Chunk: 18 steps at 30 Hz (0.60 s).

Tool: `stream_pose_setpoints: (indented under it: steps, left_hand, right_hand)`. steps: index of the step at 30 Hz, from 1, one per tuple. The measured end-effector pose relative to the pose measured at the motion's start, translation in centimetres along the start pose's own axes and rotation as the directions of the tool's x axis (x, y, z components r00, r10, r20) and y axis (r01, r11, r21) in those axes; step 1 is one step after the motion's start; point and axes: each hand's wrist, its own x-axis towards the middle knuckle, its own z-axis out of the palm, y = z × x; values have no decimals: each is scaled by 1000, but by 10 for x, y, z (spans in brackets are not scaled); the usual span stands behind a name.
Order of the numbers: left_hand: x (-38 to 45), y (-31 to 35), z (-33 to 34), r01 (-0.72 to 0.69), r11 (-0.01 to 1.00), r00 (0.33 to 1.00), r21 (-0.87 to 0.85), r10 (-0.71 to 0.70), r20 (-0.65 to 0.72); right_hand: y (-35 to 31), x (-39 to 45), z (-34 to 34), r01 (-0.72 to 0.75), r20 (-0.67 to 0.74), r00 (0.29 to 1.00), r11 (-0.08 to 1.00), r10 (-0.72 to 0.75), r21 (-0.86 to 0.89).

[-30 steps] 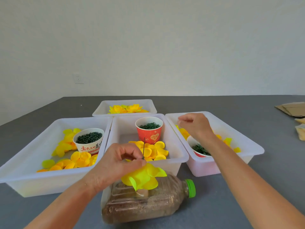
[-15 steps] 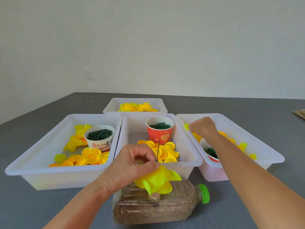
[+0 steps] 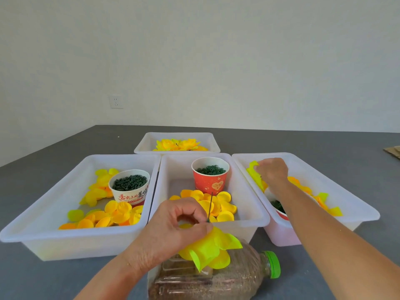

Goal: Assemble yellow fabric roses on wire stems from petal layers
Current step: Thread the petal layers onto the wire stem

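Right hand point(image 3: 272, 174) has moved deeper into the right tray point(image 3: 359, 204) since the earlier frame; its fingers now pinch a yellow petal layer point(image 3: 255, 174) at the tray's far left corner. Left hand point(image 3: 173, 229) pinches the wire stem point(image 3: 210, 206), which stands upright with the half-built rose point(image 3: 211, 249) bunched below the fingers, over the bottle point(image 3: 238, 278). Behind the bottle: middle tray point(image 3: 249, 221) with petals and red cup point(image 3: 210, 177). Left of it, a tray point(image 3: 32, 224) with white cup point(image 3: 129, 187). Farthest tray point(image 3: 151, 140) holds finished roses.
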Motion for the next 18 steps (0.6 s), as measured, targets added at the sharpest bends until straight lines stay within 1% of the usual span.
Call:
stream_pose_setpoints:
  steps: [2,3,4,6,8,10,11,13,15,16,18]
  left_hand:
    - [0,-1,1,-8,1000,1000,4,8,-1]
    - [0,-1,1,-11,1000,1000,5,11,-2]
    - [0,-2,1,-12,1000,1000,1,12,-6]
    - [0,-3,1,-8,1000,1000,-10,8,-21]
    - [0,-4,1,1,1000,1000,-11,-2,-27]
    - [0,-3,1,8,1000,1000,-5,-8,-16]
    - [0,-2,0,13,1000,1000,-6,-13,-2]
    - [-1,2,-4,36,999,999,-31,-35,34]
    - [-2,9,-11,91,990,995,-106,-88,37]
    - [-1,12,-14,105,986,994,-133,-107,-2]
    - [7,20,-19,106,982,976,-158,-133,-175]
  right_hand:
    - [-5,1,-11,62,-117,992,997,-57,36]
    - [-8,-1,-17,77,-154,986,993,-62,89]
    - [-11,-4,-23,82,-165,985,981,-53,176]
    - [-16,-10,-34,52,-139,990,936,-3,349]
    - [-22,-21,-44,11,-70,997,870,27,494]
    - [-29,-34,-50,-39,46,999,775,13,630]
    - [-32,-41,-51,-57,96,995,748,-9,661]
    - [-39,-57,-49,-55,163,984,754,-69,655]
    - [-49,-74,-45,-56,241,961,755,-137,654]
    - [-54,-82,-42,-65,287,943,750,-170,658]
    - [-64,-97,-37,-88,373,901,746,-223,660]
